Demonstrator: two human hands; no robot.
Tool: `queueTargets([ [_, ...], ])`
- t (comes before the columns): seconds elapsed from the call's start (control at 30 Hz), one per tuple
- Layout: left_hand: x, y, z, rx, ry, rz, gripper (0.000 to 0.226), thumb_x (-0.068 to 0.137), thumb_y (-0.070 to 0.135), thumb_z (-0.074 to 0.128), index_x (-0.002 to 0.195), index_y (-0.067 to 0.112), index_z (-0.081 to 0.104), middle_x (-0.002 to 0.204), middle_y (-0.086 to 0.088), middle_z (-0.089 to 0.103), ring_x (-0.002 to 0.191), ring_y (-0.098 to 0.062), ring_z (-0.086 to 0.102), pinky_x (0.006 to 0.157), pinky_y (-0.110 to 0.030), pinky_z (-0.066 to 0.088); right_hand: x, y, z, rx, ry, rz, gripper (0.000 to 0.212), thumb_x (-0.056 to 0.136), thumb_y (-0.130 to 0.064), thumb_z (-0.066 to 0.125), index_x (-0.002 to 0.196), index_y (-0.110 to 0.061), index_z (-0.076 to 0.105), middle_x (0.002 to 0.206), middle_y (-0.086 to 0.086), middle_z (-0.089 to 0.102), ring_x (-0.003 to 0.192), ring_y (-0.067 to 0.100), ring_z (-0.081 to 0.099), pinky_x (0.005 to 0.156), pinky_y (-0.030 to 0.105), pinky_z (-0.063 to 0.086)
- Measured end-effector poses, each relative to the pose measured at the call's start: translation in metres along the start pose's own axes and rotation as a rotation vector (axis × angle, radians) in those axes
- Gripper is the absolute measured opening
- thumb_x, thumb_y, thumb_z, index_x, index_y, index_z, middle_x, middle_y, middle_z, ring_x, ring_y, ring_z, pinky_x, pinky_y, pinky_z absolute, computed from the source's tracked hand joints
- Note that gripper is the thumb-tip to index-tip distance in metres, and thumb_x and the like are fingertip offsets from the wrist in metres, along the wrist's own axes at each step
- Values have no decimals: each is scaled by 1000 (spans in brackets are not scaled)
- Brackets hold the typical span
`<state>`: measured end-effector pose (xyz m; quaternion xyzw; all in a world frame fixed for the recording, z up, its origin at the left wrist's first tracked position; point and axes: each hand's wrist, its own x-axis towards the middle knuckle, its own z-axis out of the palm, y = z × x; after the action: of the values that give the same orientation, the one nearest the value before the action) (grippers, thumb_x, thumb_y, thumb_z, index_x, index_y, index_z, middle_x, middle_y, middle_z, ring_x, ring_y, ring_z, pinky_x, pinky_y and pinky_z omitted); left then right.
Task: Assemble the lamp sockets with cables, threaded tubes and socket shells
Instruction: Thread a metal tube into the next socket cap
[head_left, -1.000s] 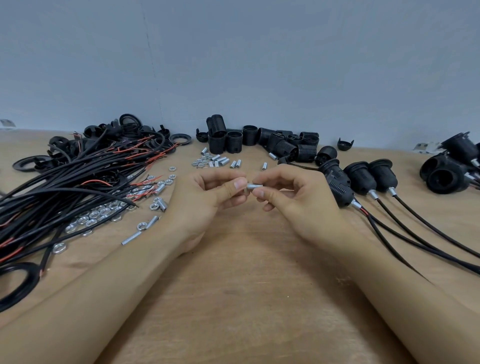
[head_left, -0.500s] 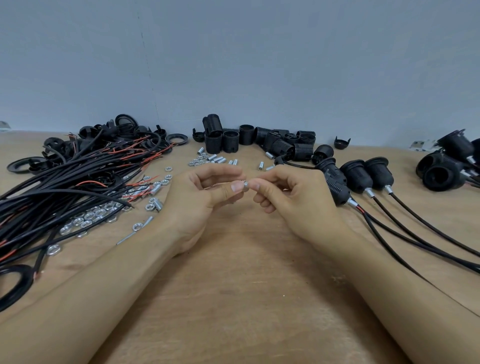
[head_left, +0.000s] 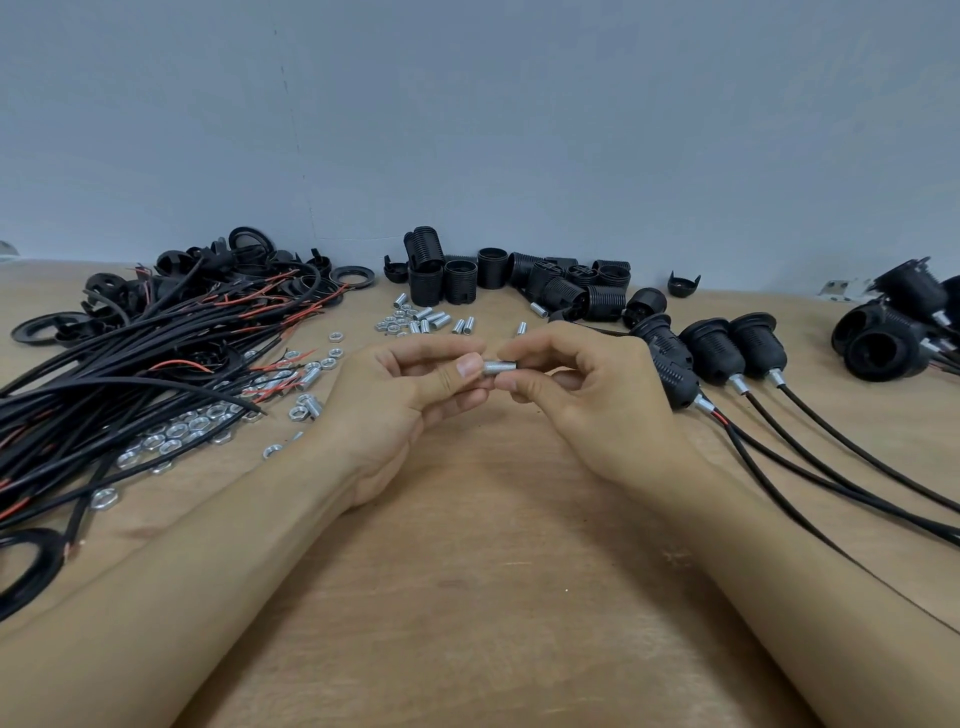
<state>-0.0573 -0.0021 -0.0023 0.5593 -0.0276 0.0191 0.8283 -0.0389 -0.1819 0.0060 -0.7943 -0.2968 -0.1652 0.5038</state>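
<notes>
fingers first, from the head view, the only one you have: your left hand (head_left: 410, 395) has its thumb and fingers curled in and pinching one end of a short silver threaded tube (head_left: 500, 367), and your right hand (head_left: 587, 395) pinches the other end between thumb and forefinger. neither hand is spread at all; the remaining fingers of both sit folded under. the tube lies roughly level between the two pinches, held up off the table (head_left: 493, 597), about midway across it in front of you. whether a nut is already on the end hidden under your left thumb cannot be told.

as for the step, it looks like you are preparing a tube, most likely turning a nut onto it or checking its thread, before it goes into a socket. loose nuts (head_left: 171, 434) lie scattered to your left beside the bundle of black cables (head_left: 119, 374), more tubes (head_left: 431, 319) lie ahead near the pile of socket shells (head_left: 519, 280), and three finished sockets (head_left: 717, 353) with cables attached rest just beside your right hand, with more at the far right.

next, you will probably need a cable end or a shell from those piles, so one hand has to let go while the other keeps the tube steady; keep it straight so the thread starts cleanly.
</notes>
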Motion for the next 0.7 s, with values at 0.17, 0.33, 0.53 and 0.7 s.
queueTargets([
  [0.17, -1, 3, 1, 25, 6, 57, 27, 61, 10, 79, 87, 5, 76, 87, -18, 75, 75, -22, 73, 71, -25, 58, 0, 4, 0, -51, -13, -6, 12, 85, -14, 76, 96, -9, 75, 75, -2, 70, 63, 16, 66, 66, 40, 56],
  [0.33, -2, 3, 2, 44, 8, 46, 27, 57, 18, 81, 82, 8, 77, 83, -18, 75, 74, -22, 75, 66, -23, 58, 1, 2, 0, -232, 35, -285, 5, 85, -7, 75, 85, -3, 73, 75, 6, 68, 68, 23, 63, 63, 43, 52],
  [0.53, 0, 2, 0, 10, 2, 37, 25, 66, 12, 76, 90, 3, 74, 85, -18, 75, 73, -21, 73, 69, -24, 58, 3, 3, 1, -274, 51, -380, 8, 83, -3, 77, 79, 1, 70, 77, 7, 65, 69, 23, 60, 62, 41, 50],
  [0.7, 1, 5, 0, -45, -35, 76, 21, 64, 1, 74, 82, 11, 77, 91, -12, 76, 87, -20, 74, 76, -24, 58, 0, 1, 0, -65, -46, -123, 13, 87, -16, 74, 99, -12, 77, 85, -12, 71, 71, 4, 66, 67, 27, 54],
])
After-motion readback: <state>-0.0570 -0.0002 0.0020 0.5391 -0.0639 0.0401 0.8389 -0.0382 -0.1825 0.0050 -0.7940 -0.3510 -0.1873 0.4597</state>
